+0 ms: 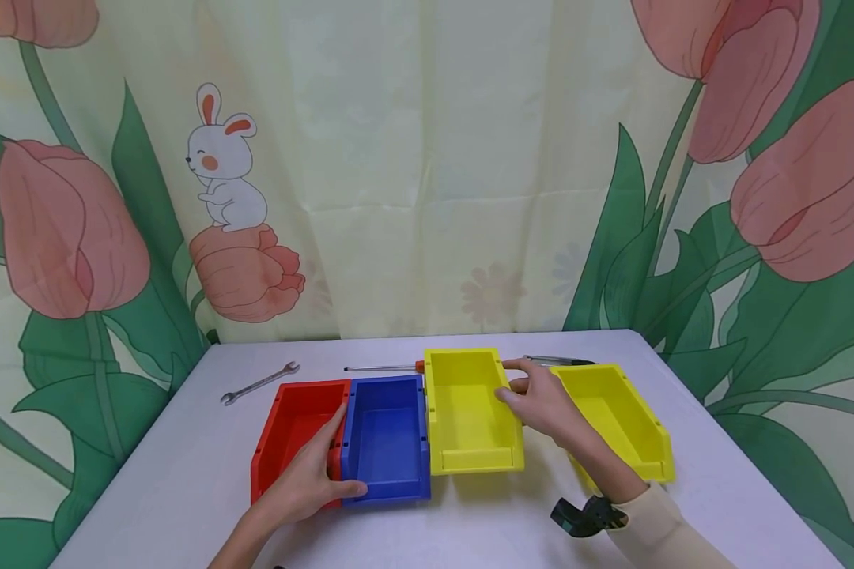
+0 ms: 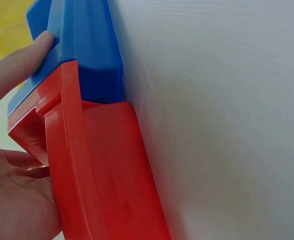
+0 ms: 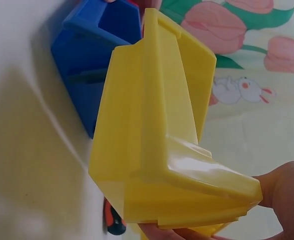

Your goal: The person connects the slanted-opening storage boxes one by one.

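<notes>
My right hand (image 1: 537,399) grips a yellow bin (image 1: 470,411) by its right wall; in the right wrist view that yellow bin (image 3: 136,125) is raised off the table and tilted. Left of it stand a blue bin (image 1: 387,431) and a red bin (image 1: 302,427), side by side and touching. Across their adjoining walls lies my left hand (image 1: 313,474), fingers extended along the red side and thumb on the blue bin's front. The left wrist view has the thumb (image 2: 29,60) on the blue edge, with the other fingers partly hidden behind the red bin (image 2: 116,165).
A second yellow bin (image 1: 622,419) stands on the right, beneath my right forearm. Behind the bins lies a screwdriver (image 1: 380,368) with an orange handle end. At the back left is a wrench (image 1: 259,383), and a dark-and-silver tool (image 1: 558,360) is at the back right.
</notes>
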A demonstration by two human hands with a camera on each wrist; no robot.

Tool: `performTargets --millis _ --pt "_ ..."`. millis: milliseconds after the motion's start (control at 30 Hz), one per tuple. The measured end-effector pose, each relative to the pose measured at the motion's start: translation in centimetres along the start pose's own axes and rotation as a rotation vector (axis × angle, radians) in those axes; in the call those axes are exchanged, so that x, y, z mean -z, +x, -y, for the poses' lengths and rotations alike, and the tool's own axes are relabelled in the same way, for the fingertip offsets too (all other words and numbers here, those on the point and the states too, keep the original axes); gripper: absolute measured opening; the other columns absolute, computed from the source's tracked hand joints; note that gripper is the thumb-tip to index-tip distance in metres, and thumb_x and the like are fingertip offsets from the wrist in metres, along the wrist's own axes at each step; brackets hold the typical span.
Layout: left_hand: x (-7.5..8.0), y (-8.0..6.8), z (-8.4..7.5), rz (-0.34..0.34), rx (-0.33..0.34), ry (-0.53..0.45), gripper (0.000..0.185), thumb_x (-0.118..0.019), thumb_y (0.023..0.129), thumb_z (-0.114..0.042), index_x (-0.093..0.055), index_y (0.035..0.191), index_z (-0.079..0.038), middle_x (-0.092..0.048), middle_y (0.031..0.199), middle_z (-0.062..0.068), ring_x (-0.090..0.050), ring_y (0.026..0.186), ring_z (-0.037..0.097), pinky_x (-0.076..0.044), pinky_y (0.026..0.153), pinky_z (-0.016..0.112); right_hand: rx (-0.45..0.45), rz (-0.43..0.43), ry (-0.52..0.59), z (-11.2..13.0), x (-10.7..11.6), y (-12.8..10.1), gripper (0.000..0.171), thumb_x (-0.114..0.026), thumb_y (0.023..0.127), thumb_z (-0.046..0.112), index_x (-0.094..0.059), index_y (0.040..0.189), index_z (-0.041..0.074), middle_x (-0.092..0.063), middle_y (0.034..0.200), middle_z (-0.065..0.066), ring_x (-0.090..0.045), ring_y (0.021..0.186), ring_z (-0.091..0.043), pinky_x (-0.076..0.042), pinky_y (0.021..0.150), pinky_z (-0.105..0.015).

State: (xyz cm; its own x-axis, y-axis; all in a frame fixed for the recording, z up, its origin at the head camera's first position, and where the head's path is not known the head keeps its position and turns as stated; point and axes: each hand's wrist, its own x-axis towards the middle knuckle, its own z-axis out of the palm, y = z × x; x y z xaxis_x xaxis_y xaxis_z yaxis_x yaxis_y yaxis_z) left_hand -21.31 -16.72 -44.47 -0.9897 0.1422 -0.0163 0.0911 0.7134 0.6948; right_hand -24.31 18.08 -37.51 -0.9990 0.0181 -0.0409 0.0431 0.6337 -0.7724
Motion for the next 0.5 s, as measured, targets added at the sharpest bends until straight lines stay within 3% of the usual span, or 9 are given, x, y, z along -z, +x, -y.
performTargets --millis 500 --pt "0.04 -0.03 0.41 0.010 -0.025 -0.039 0.127 -0.099 0.071 -0.022 -0.021 0.170 -0.014 -0.041 0.167 0.018 -0.048 0.147 0.046 -0.057 0.105 0.063 -0.005 -0.005 -0.021 0.21 -0.08 0.27 0.059 -0.070 0.101 0.018 -0.049 0.154 0.005 -0.067 0.138 -0.028 -0.074 0.108 -0.031 -0.067 0.087 -0.043"
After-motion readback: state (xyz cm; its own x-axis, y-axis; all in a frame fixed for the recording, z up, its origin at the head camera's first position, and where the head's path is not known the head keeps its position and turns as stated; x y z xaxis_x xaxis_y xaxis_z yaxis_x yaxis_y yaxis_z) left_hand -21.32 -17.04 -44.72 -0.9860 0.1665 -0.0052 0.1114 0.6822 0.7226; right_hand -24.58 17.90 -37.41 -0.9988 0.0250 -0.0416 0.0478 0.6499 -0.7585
